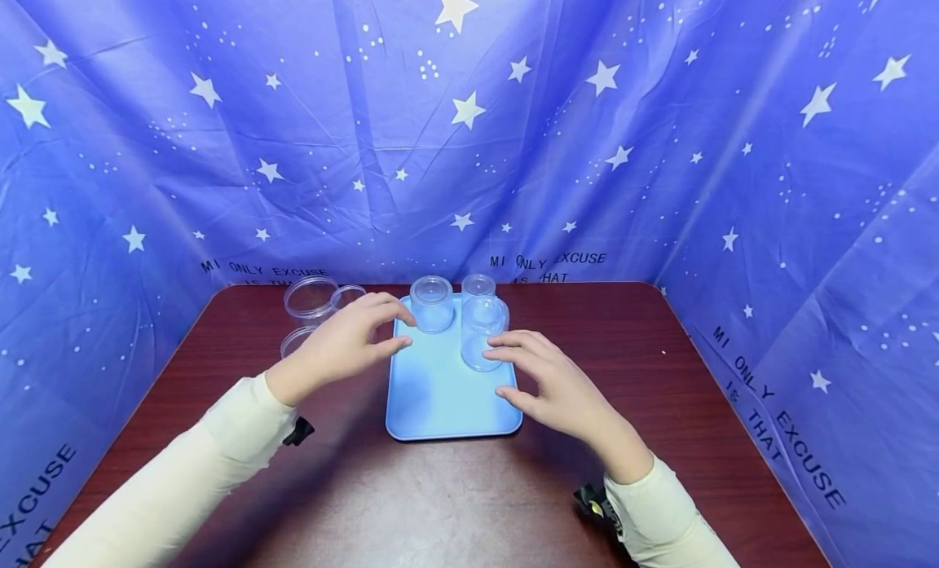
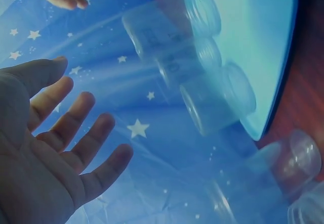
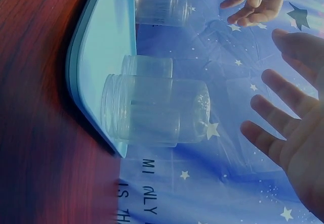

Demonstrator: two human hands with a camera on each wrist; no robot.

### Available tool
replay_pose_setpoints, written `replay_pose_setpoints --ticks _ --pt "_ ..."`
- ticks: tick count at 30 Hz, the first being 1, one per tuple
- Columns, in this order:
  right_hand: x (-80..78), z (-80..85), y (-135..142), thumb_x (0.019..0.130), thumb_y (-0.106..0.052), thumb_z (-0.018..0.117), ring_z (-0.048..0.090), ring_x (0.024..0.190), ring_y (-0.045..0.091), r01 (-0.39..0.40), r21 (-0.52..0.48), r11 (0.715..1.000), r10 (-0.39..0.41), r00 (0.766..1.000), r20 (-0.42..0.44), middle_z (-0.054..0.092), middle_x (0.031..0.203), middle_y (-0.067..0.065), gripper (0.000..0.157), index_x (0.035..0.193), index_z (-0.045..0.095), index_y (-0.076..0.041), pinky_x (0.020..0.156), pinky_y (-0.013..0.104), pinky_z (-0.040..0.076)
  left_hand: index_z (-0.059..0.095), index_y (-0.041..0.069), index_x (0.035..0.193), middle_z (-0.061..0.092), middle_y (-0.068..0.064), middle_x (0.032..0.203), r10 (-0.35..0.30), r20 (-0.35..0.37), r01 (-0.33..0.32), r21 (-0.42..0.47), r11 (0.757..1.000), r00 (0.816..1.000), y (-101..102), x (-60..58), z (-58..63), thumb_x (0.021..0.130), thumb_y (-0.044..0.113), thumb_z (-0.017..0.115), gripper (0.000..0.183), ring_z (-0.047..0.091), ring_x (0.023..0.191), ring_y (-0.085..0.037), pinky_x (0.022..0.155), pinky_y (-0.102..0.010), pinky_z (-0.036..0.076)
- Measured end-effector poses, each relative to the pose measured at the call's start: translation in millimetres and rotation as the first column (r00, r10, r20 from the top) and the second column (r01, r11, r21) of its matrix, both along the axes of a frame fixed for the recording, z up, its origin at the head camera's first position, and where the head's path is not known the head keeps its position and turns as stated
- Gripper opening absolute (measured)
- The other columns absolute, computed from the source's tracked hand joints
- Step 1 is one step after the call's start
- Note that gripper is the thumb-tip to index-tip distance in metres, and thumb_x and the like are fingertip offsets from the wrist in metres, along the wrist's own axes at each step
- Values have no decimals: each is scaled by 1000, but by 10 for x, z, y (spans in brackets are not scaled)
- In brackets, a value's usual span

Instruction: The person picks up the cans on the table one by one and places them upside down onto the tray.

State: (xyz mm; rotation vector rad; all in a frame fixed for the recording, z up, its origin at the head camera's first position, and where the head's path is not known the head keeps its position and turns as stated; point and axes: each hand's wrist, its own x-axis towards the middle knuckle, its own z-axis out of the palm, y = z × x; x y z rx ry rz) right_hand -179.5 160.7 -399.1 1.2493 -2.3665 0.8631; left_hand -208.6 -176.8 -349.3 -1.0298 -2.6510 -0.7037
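Observation:
A light blue tray (image 1: 451, 401) lies on the table with three clear jars on it. The large jar (image 3: 162, 110) at its right side stands upside down, threaded neck on the tray. A smaller jar (image 1: 478, 286) is behind it, and another jar (image 1: 431, 306) stands at the back left. My left hand (image 1: 345, 340) hovers at the tray's left edge, fingers spread and holding nothing. My right hand (image 1: 557, 380) is beside the large jar with fingers loosely extended. The right wrist view shows a gap between this hand and the jar.
Left of the tray, partly behind my left hand, stand clear round containers (image 1: 310, 297) on the dark red wooden table (image 1: 623, 340). A blue star-patterned cloth (image 1: 411, 169) hangs around the table's back and sides.

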Motion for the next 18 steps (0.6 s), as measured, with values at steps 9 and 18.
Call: replay_pose_setpoints --ticks 9,18 --pt "0 7 17 86 -14 81 51 134 22 4 8 1000 -4 1000 -7 60 139 6 49 132 66 -14 114 34 39 72 13 115 69 -4 117 52 6 -51 -104 993 999 -74 -223 168 94 25 75 25 60 112 -25 101 -47 48" --pt "-7 8 24 86 -14 81 52 134 23 5 11 1000 -5 1000 -19 61 138 7 48 132 67 -14 113 35 40 71 9 118 68 -9 118 87 37 -79 -179 981 995 -139 -463 278 94 22 75 28 61 116 -30 104 -49 47"
